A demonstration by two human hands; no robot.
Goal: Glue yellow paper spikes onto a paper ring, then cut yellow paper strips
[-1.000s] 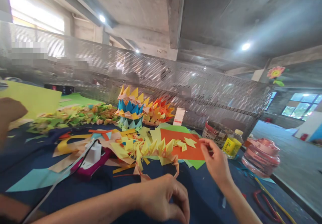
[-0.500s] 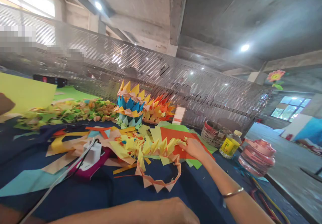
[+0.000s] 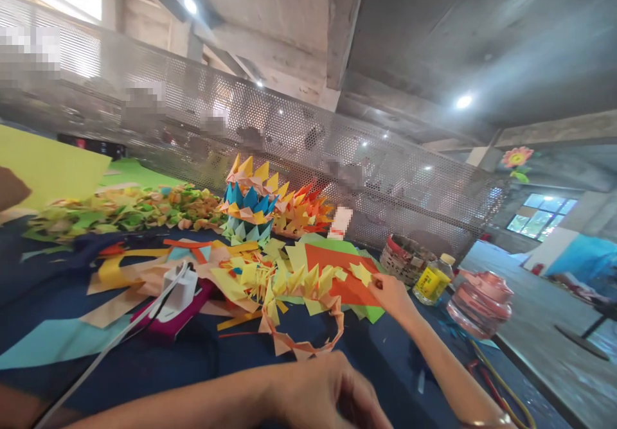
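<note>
My right hand (image 3: pixel 393 295) pinches a small folded yellow paper piece (image 3: pixel 360 273) above an orange sheet (image 3: pixel 354 291). Left of it lies a row of pointed yellow folded pieces (image 3: pixel 301 281) on the table. A ring of folded pink paper points (image 3: pixel 341 320) curves down from that row. My left hand (image 3: pixel 332 384) is low in the middle, just in front of the ring, with its fingers curled. Whatever those fingers may hold is hidden.
Behind stand a paper stack with blue points (image 3: pixel 248 199), a heap of paper pieces (image 3: pixel 144 210) and a woven basket (image 3: pixel 402 259). A yellow-labelled bottle (image 3: pixel 431 281) and pink jug (image 3: pixel 481 304) stand right. A white plug (image 3: pixel 180 286) trails a cable. Another person's hand (image 3: pixel 12 188) is far left.
My right hand has moved right, and the yellow piece in it now sits apart from the row. My left hand has risen further into view. The view has shifted slightly.
</note>
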